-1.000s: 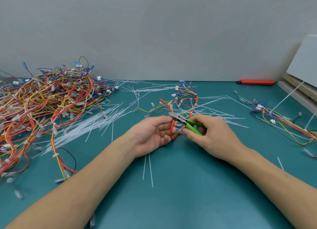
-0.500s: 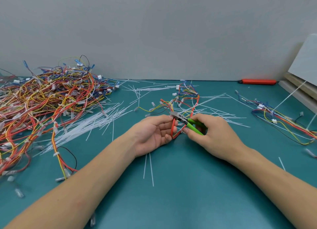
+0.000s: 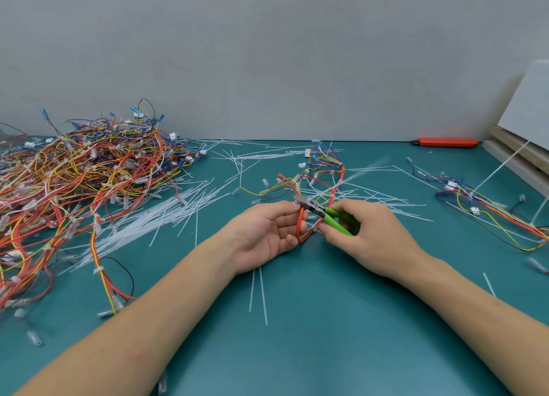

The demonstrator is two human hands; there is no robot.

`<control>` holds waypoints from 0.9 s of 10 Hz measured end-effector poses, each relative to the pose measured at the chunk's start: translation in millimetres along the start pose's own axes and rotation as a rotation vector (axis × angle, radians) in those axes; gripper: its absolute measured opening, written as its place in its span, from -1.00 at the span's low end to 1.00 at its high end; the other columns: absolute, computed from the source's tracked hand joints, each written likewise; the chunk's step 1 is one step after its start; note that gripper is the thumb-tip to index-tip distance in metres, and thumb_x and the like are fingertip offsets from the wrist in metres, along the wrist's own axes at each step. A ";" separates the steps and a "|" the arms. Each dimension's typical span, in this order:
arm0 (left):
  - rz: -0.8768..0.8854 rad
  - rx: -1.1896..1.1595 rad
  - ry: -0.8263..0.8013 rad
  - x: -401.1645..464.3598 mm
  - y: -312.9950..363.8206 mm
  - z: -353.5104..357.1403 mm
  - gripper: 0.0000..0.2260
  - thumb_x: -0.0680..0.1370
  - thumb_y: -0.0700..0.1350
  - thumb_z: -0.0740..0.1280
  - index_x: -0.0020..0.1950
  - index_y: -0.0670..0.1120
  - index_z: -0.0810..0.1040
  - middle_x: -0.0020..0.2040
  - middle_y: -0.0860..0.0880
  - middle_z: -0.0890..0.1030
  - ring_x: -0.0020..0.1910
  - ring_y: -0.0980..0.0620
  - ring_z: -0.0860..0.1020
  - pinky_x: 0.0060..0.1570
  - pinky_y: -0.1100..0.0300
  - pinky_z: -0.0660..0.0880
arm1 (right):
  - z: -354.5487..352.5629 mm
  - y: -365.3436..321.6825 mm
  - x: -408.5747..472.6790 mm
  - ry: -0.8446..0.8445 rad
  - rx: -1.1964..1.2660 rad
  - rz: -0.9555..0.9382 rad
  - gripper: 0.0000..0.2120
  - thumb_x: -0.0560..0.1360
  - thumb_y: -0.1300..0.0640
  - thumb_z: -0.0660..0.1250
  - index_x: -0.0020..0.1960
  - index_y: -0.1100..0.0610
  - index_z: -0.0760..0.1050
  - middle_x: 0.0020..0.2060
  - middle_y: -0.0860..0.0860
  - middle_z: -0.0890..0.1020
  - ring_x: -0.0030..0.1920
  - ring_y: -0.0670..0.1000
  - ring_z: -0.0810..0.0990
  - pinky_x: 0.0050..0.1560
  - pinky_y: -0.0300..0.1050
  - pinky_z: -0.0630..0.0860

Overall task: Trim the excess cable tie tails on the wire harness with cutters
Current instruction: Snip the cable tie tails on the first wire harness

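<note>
Near the middle of the teal work surface (image 3: 297, 351), the left hand (image 3: 264, 235) lies palm up with its fingers curled, pinching a red-and-orange loop of the multicoloured wire harness (image 3: 323, 172), which trails away toward the far edge. The right hand (image 3: 365, 235) grips the green-handled metal cutters (image 3: 323, 213), whose grey head touches the loop at the left fingertips. Loose white cable tie tails (image 3: 154, 217) lie scattered left of the hands. A large tangled heap of wire harnesses (image 3: 80, 181) fills the left edge; another bundle of coloured wires (image 3: 487, 205) lies along the right edge. An orange utility knife (image 3: 445, 142) lies at the far right corner.
</note>
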State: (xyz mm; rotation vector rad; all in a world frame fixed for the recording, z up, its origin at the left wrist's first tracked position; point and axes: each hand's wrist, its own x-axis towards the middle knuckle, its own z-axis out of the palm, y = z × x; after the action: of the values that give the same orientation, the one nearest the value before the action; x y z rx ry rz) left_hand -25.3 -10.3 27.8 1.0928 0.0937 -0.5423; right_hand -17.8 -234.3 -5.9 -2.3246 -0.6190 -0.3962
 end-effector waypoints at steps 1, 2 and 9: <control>-0.002 -0.001 0.003 -0.7 0.7 0.0 -0.71 0.60 -0.19 0.33 -0.28 -0.07 0.72 -0.21 -0.04 0.67 -0.29 0.06 0.64 -0.43 0.30 0.45 | 0.7 0.9 -0.8 0.014 -0.002 0.006 -0.84 0.50 -0.21 0.42 -0.08 -0.14 0.55 -0.36 -0.06 0.53 -0.32 -0.03 0.47 -0.28 -0.05 0.46; 0.001 0.011 0.009 -1.3 1.3 1.2 -0.71 0.60 -0.19 0.33 -0.29 -0.07 0.72 -0.21 -0.04 0.67 -0.30 0.06 0.64 -0.42 0.31 0.45 | 0.4 0.5 0.1 0.018 0.013 -0.015 -0.82 0.50 -0.16 0.44 0.05 -0.13 0.59 -0.21 -0.14 0.61 -0.17 -0.09 0.57 -0.16 -0.19 0.48; -0.002 0.001 -0.005 0.1 0.5 -0.3 -0.73 0.59 -0.18 0.34 -0.27 -0.07 0.72 -0.22 -0.03 0.67 -0.30 0.07 0.64 -0.43 0.30 0.46 | 0.7 0.6 0.3 -0.022 0.013 -0.013 -0.88 0.53 -0.16 0.42 -0.05 -0.15 0.55 -0.36 -0.06 0.53 -0.33 -0.03 0.47 -0.27 -0.07 0.45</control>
State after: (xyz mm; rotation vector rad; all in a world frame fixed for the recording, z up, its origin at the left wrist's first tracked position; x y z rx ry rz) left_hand -25.0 -9.9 28.1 1.0928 0.0904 -0.5472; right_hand -17.1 -234.1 -6.6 -2.3168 -0.6456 -0.3715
